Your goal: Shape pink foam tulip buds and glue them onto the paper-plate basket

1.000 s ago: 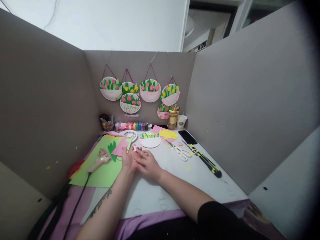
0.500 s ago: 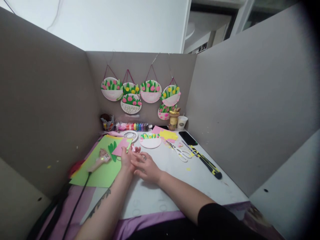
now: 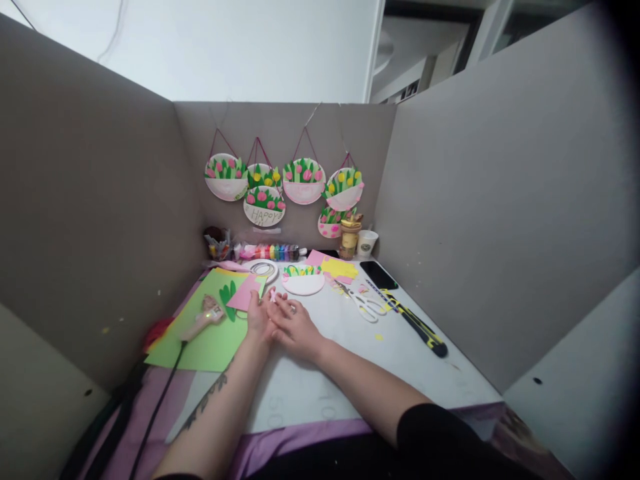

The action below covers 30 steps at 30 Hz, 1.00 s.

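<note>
My left hand [image 3: 259, 321] is turned palm up over the near middle of the table, with a small pink piece [image 3: 273, 295] at its fingers. What that piece is made of is too small to tell. Across the left palm and fingers lies my right hand [image 3: 296, 331], its fingers stretched out and a ring on one of them. Just beyond both hands rests a half-covered white paper plate [image 3: 303, 285] with green leaves and yellow flowers. Left of them, a pink paper sheet [image 3: 245, 295] and dark green paper leaves [image 3: 228, 299] lie on green paper [image 3: 200, 350].
A hot glue gun [image 3: 203, 320] with a black cord lies on the green paper. To the right are white scissors [image 3: 367, 307], a black-and-yellow cutter [image 3: 425, 333] and a phone [image 3: 379, 275]. Decorated plates [image 3: 304, 193] hang on the rear panel above colourful tubes [image 3: 273, 252] and cups [image 3: 367, 243].
My right hand has slid slightly over the left palm, and its fingers now lie closer to the small pink piece. The whole view has shifted slightly.
</note>
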Motion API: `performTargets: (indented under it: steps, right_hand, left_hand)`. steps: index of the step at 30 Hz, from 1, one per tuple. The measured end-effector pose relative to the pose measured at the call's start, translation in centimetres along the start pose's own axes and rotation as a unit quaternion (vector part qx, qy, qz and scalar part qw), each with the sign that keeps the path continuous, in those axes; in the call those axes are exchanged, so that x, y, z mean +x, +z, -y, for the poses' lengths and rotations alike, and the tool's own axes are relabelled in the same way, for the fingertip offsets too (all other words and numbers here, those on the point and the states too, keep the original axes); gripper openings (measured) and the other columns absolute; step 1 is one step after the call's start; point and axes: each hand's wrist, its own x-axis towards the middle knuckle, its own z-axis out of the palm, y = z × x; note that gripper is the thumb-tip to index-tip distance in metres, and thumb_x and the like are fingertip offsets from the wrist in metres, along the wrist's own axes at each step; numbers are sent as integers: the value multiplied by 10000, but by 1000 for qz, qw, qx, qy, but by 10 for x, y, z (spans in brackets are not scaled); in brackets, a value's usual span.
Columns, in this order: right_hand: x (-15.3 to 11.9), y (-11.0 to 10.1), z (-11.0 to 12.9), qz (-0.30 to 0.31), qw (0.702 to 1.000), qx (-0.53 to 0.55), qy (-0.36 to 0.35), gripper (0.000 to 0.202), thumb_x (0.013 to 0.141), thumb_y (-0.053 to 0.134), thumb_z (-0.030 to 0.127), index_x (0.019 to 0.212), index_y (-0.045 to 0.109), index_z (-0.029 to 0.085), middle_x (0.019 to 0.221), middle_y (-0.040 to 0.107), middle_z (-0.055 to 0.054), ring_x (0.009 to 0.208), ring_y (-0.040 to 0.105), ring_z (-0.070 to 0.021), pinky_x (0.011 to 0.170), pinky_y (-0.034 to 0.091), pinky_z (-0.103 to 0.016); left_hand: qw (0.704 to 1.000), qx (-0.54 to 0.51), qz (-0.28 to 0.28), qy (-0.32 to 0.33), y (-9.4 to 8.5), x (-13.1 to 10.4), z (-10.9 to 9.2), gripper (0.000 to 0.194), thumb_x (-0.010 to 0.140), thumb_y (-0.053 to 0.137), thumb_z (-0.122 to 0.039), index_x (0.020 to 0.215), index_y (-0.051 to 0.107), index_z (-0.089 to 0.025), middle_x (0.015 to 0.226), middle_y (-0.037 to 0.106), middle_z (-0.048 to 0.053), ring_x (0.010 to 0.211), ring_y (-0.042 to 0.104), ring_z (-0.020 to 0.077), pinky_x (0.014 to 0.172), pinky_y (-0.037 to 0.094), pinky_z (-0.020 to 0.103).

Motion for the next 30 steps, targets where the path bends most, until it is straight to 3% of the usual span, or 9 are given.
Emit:
performTargets:
  steps: [4, 6, 10, 15, 20, 22, 26, 30]
  right_hand:
    - [-1, 0, 1, -29, 999, 10, -37, 344, 887, 573, 395, 1185, 680, 259, 1509, 414, -53, 1229, 398, -284, 1036, 363, -468]
    - [-1, 1, 2, -25, 998, 17, -51, 370, 885, 575, 405, 1217, 660, 265, 1502, 424, -57, 1258, 387, -284, 1040, 357, -468]
    - [-1, 1, 4, -18, 1000, 7, -8, 470, 891, 566, 393, 1332, 567, 229, 1526, 381, -91, 1256, 392, -287, 1030, 368, -461]
    - [-3, -2, 4, -25, 999, 5, -39, 350, 895, 555, 395, 1188, 677, 249, 1493, 437, -63, 1227, 396, -283, 1036, 362, -458]
    - [-1, -3, 9, 4, 1000, -24, -11, 533, 877, 570, 413, 1378, 515, 240, 1546, 346, -77, 1228, 397, -311, 995, 382, -480]
    - [-1, -3, 9, 4, 999, -33, -5, 523, 865, 589, 406, 1360, 535, 244, 1560, 321, -66, 1210, 405, -317, 982, 390, -483]
    - [-2, 0, 7, -21, 998, -22, -58, 401, 873, 576, 416, 1240, 638, 268, 1515, 407, -40, 1225, 402, -301, 1010, 372, -477]
    - [0, 2, 8, -28, 999, -24, -36, 471, 883, 559, 439, 1314, 582, 252, 1510, 412, -63, 1205, 427, -300, 990, 392, -472]
  left_hand:
    - [1000, -17, -2, 20, -1, 2, -1, 503, 922, 287, -613, 913, 539, -178, 782, 579, 60, 718, 630, 198, 658, 549, 364]
    - [1000, -14, -10, 24, -1, 1, -1, 500, 913, 308, -619, 906, 541, -177, 783, 579, 60, 705, 626, 191, 653, 547, 353]
    - [1000, -9, -8, 7, 0, 0, 0, 516, 911, 297, -630, 895, 542, -177, 775, 576, 58, 697, 622, 198, 639, 547, 369]
    - [999, -29, -3, 14, 1, -1, -1, 519, 912, 287, -639, 882, 542, -188, 764, 578, 53, 711, 625, 203, 646, 547, 372]
    - [1000, 0, -26, 14, 3, -3, 0, 482, 917, 329, -607, 896, 550, -180, 770, 588, 51, 688, 627, 194, 639, 538, 354]
    - [1000, -6, -26, 15, 3, -3, -1, 499, 923, 300, -609, 901, 548, -176, 775, 591, 59, 703, 632, 202, 647, 538, 363]
    - [999, -7, -30, 27, 2, -2, -2, 513, 916, 297, -624, 884, 549, -177, 761, 591, 62, 695, 630, 201, 644, 534, 350]
    - [999, 4, -36, 12, 1, 0, 1, 498, 913, 322, -618, 871, 547, -176, 747, 592, 58, 665, 627, 194, 637, 535, 346]
